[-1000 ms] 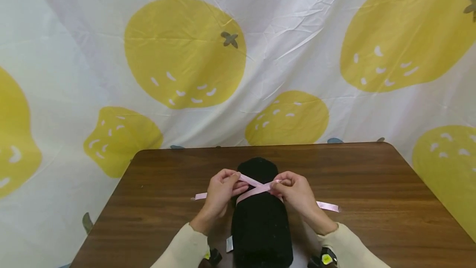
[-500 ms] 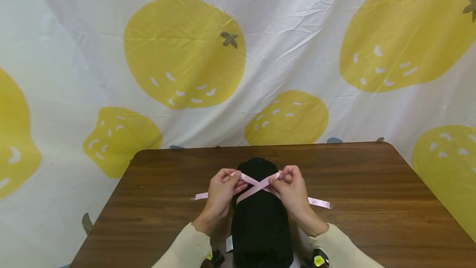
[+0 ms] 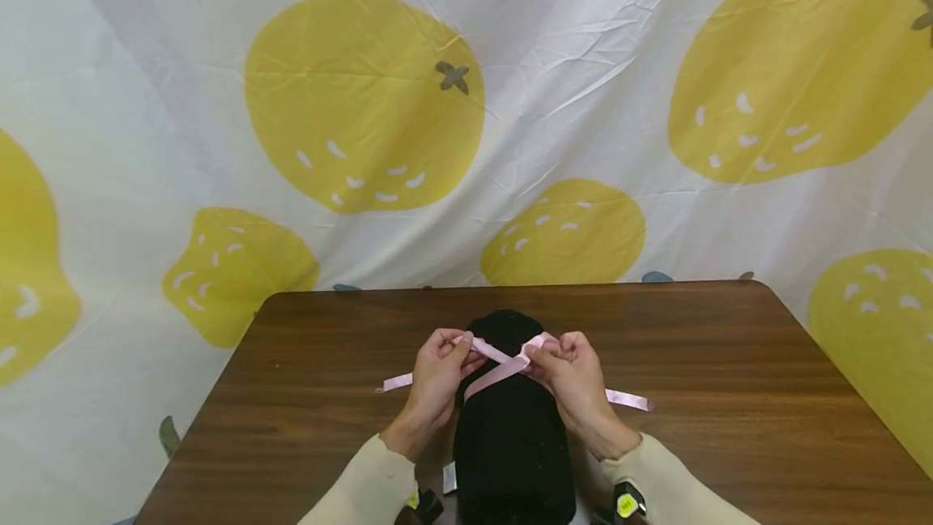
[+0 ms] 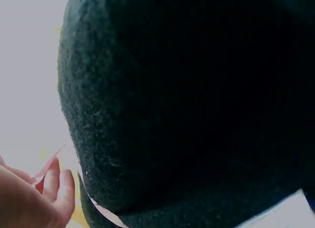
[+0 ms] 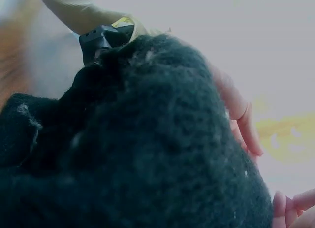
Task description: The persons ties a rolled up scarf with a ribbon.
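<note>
A long black fuzzy cushion-like object [image 3: 513,452] lies on the table, pointing away from me. A pink ribbon [image 3: 490,380] passes around its narrower part, its two ends crossing on top. My left hand [image 3: 436,375] pinches one end between thumb and fingers, left of the crossing. On the other side, my right hand [image 3: 576,383] pinches the other end, which bends into a small fold at the fingertips. Ribbon tails stick out beyond both hands. The black object [image 4: 187,90] fills most of the left wrist view and hides much of the hands in the right wrist view.
The brown wooden table [image 3: 729,379] extends to both sides of the hands. A white tag [image 3: 449,478] sticks out from the black object's left side. Behind the table hangs a white cloth [image 3: 568,104] with yellow fruit prints.
My right hand has moved up and to the left, and its ribbon end has gone from straight to folded over. The right tail has shifted left. The left hand has stayed almost still.
</note>
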Tool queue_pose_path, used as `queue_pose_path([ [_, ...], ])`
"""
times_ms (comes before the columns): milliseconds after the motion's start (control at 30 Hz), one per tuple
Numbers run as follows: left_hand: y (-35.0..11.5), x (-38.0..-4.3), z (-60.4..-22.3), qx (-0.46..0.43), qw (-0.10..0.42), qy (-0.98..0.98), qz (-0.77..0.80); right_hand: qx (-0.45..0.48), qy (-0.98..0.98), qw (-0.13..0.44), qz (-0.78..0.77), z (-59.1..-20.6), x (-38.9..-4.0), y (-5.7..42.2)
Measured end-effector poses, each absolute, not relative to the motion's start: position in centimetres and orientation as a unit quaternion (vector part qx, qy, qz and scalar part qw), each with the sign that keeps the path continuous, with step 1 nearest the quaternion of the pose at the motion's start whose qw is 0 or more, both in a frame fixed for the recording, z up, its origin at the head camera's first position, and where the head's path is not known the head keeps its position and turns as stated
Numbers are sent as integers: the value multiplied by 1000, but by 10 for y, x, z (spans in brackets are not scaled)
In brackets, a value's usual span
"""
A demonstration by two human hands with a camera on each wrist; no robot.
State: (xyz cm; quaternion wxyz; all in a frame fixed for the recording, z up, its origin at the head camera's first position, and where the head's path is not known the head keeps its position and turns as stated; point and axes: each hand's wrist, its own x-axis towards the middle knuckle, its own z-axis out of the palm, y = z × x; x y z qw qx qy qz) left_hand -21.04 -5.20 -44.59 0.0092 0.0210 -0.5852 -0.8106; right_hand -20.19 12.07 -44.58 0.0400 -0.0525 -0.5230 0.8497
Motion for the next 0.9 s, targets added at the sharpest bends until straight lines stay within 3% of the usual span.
queue_pose_path([
  [567,-41,-213,-441,28,12,-582,-813,-34,-563,30,825,-441,-205,117],
  [900,-42,-218,-438,-17,43,-640,-767,-18,-620,18,784,-440,-207,116],
])
